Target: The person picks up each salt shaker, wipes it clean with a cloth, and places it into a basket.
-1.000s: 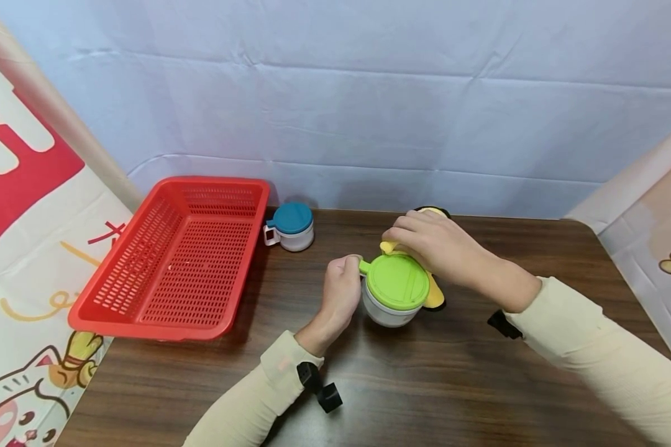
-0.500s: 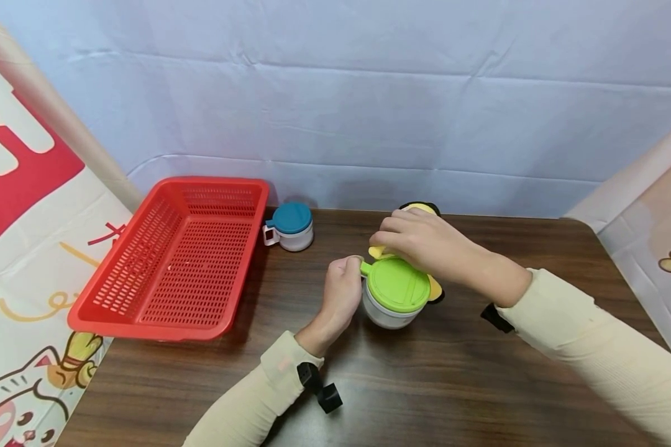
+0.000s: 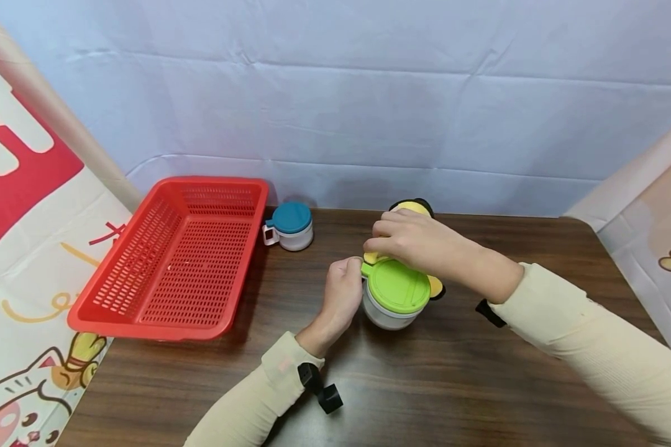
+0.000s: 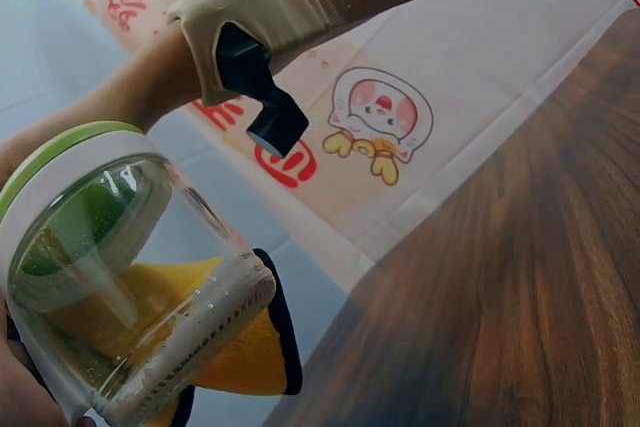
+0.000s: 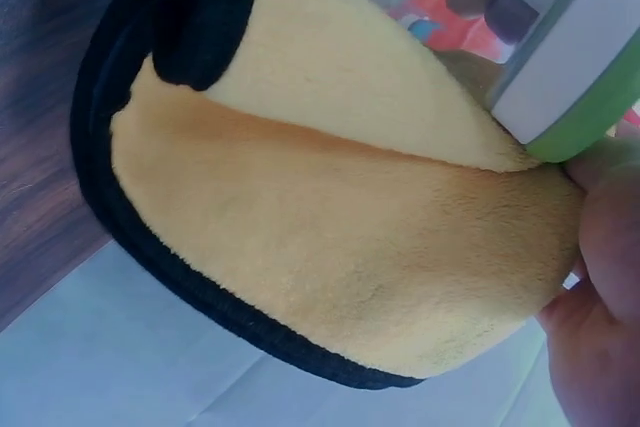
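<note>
A clear glass jar with a green lid [image 3: 398,287] is gripped at its handle by my left hand [image 3: 341,290]. In the left wrist view the jar [image 4: 130,297] looks see-through, with a white collar under the lid. My right hand [image 3: 419,242] pinches a yellow cloth with black edging [image 3: 415,207] against the jar's far side. The cloth [image 5: 350,237] hangs folded from the fingers in the right wrist view, touching the jar near its lid. Part of the cloth is hidden behind the jar and the right hand.
A red plastic basket [image 3: 232,326] stands at the left of the brown wooden table [image 3: 425,385]. Close to its right side is a second jar with a blue lid [image 3: 292,218] and a white handle. A pale cloth backdrop [image 3: 335,112] rises behind the table.
My right hand has moved left along the jar's far side, carrying the yellow cloth with it. The left hand and the green-lidded jar have stayed almost in place.
</note>
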`<state>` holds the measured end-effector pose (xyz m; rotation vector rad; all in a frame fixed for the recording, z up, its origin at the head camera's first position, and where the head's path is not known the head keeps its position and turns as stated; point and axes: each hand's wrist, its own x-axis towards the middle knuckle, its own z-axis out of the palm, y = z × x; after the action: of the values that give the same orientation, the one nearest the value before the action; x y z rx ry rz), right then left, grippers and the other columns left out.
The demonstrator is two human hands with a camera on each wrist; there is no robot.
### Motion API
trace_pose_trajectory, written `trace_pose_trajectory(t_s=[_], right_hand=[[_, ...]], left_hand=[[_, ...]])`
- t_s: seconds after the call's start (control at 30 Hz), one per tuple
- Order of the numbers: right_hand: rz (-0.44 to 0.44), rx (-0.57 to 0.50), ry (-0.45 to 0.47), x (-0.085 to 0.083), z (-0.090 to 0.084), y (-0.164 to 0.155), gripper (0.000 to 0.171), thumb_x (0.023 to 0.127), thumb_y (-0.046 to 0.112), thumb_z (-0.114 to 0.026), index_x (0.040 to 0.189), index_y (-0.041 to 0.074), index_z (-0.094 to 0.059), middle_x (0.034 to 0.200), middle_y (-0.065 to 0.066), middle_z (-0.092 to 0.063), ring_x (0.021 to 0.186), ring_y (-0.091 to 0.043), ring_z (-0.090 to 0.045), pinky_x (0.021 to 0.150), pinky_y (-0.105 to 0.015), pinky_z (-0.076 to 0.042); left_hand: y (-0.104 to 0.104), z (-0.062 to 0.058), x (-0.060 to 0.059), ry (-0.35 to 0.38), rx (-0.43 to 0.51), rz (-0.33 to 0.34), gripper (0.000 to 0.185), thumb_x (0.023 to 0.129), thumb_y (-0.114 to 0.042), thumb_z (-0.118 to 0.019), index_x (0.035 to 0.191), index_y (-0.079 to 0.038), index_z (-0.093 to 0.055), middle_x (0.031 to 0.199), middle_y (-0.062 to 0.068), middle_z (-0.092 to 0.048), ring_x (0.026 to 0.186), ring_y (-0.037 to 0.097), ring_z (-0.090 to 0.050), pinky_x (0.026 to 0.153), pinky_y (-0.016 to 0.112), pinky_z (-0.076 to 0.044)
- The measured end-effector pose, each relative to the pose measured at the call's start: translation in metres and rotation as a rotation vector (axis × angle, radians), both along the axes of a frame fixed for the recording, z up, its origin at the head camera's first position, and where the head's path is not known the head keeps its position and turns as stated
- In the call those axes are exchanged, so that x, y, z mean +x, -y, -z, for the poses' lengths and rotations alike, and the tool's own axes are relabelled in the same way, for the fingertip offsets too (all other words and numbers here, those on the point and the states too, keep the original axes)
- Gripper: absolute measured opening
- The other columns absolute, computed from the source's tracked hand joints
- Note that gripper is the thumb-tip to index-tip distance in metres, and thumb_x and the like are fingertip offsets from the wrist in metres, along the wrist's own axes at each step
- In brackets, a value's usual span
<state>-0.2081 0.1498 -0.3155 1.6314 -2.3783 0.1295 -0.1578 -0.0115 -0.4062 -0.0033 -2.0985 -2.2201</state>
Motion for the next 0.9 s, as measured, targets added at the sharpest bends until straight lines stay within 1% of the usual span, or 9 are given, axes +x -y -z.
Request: trace_pose_trajectory(t_s=[0.13, 0.27, 0.37, 0.5, 0.67, 0.9], right_hand=[[-0.016, 0.014, 0.003, -0.004, 0.002, 0.002, 0.017, 0.089, 0.004, -0.072, 0.098, 0.019, -0.07, 0.09, 0.003, -0.061, 0.088, -0.018, -0.053, 0.078, -0.034, -0.045], [-0.013, -0.014, 0.03, -0.01, 0.007, -0.002, 0.016, 0.087, 0.006, -0.076, 0.095, 0.019, -0.069, 0.087, 0.005, -0.06, 0.084, -0.016, -0.053, 0.074, -0.032, -0.045], [0.022, -0.054, 0.038, -0.015, 0.011, -0.008, 0.017, 0.085, 0.009, -0.08, 0.096, 0.018, -0.069, 0.085, 0.006, -0.059, 0.079, -0.014, -0.053, 0.069, -0.03, -0.046], [0.082, -0.087, 0.036, -0.021, 0.016, -0.019, 0.019, 0.085, 0.01, -0.081, 0.098, 0.016, -0.069, 0.083, 0.006, -0.058, 0.076, -0.014, -0.052, 0.065, -0.03, -0.046], [0.128, -0.086, 0.023, -0.023, 0.019, -0.03, 0.02, 0.085, 0.007, -0.08, 0.099, 0.015, -0.068, 0.083, 0.004, -0.056, 0.076, -0.016, -0.052, 0.067, -0.034, -0.047], [0.122, -0.157, 0.008, -0.016, 0.022, -0.047, 0.026, 0.082, 0.003, -0.082, 0.103, 0.011, -0.07, 0.087, 0.002, -0.06, 0.08, -0.018, -0.056, 0.07, -0.035, -0.049]], left_hand=[[0.0, 0.002, -0.001, -0.016, 0.006, 0.0, 0.037, 0.092, -0.003, -0.041, 0.057, -0.013, -0.042, 0.059, -0.005, -0.04, 0.059, 0.009, -0.039, 0.058, 0.024, -0.033], [0.0, 0.002, -0.001, -0.013, 0.005, -0.013, 0.037, 0.092, -0.003, -0.041, 0.056, -0.014, -0.041, 0.057, -0.005, -0.035, 0.056, 0.01, -0.034, 0.056, 0.025, -0.03], [0.001, 0.002, -0.001, -0.005, -0.001, -0.025, 0.038, 0.091, -0.004, -0.041, 0.055, -0.014, -0.04, 0.056, -0.006, -0.032, 0.055, 0.01, -0.03, 0.054, 0.025, -0.027], [0.003, 0.001, -0.001, -0.01, -0.009, -0.03, 0.038, 0.091, -0.004, -0.04, 0.055, -0.015, -0.039, 0.055, -0.006, -0.03, 0.054, 0.01, -0.029, 0.053, 0.024, -0.025], [0.005, 0.001, -0.001, -0.017, -0.005, -0.031, 0.037, 0.091, -0.005, -0.04, 0.055, -0.014, -0.038, 0.056, -0.006, -0.03, 0.055, 0.011, -0.028, 0.053, 0.024, -0.025], [0.007, 0.001, -0.004, 0.019, 0.005, -0.061, 0.036, 0.092, -0.006, -0.042, 0.057, -0.014, -0.044, 0.055, -0.006, -0.033, 0.056, 0.01, -0.032, 0.055, 0.024, -0.029]])
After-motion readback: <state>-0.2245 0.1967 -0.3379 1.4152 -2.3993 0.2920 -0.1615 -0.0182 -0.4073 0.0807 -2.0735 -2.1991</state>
